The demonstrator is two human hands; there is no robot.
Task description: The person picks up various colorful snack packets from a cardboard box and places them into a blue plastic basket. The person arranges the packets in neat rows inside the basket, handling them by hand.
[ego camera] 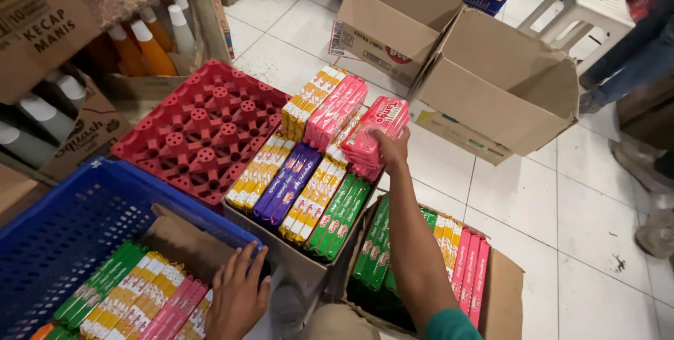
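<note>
My right hand (393, 149) reaches forward and grips a stack of pink wafer packs (375, 131), held at the far right corner of an open cardboard box (281, 245). That box is filled with upright packs in yellow, purple, green and pink. My left hand (237, 296) rests with fingers spread on the near edge of a blue plastic basket (77, 221), beside green, yellow and pink packs lying in it. Under my right forearm sits a second box (502, 291) with green and pink packs.
A red plastic pallet (200, 129) lies beyond the basket. Boxes of bottles (151, 45) stand at the far left. Two empty open cartons (491, 80) sit on the white tiled floor ahead, with a white plastic stool (583, 3) behind. Another person's legs (632, 66) are at the right.
</note>
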